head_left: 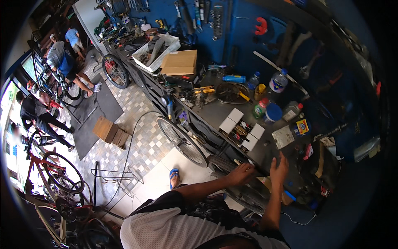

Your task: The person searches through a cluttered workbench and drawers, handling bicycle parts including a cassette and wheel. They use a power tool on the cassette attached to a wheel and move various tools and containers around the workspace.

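Over the front edge of the dark workbench (232,110), my left hand (241,174) is closed with its fingers curled. Whatever it may hold is too small or hidden to name. To its right, my right hand (279,169) is raised with the fingers stretched out and apart, and nothing shows in it. A bicycle tyre (222,164) lies just below my left hand, partly covered by my arm. Beyond both hands on the bench sit white boxes (253,137) around a tray of small tools, and a flat clear packet (283,137).
Bottles (278,80), a blue tub (273,112) and a yellow box (302,127) stand farther back. A bare wheel (182,141) leans against the bench. On the tiled floor are a wooden crate (111,132) and a black stand (96,182). Bicycles and several people are at the left.
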Tool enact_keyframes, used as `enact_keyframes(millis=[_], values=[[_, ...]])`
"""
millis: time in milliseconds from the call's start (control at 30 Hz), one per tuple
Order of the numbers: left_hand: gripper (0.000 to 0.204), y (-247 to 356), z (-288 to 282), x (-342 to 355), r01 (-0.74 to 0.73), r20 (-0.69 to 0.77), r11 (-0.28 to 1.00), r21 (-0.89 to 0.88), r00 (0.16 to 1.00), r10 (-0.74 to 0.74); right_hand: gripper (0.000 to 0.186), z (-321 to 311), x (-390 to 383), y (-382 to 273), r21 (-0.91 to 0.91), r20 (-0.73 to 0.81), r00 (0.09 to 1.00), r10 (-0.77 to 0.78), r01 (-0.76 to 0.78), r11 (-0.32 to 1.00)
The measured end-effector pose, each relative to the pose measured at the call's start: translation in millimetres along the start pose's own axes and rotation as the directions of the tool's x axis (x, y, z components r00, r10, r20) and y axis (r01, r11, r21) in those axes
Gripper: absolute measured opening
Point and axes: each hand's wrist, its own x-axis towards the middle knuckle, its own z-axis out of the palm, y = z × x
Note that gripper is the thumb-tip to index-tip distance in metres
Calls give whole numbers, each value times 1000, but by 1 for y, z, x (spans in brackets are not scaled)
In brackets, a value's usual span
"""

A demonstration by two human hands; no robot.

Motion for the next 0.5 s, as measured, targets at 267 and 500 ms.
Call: enact_keyframes(millis=[267, 500], values=[[18, -118, -176, -220, 309, 203, 929, -203, 942, -269, 32, 99, -22, -203, 203, -48, 986, -160, 166, 965], [13, -179, -399, -332, 579, -124, 787, -214, 783, -610, 28, 181, -9, -402, 226, -22, 912, -410, 404, 886]])
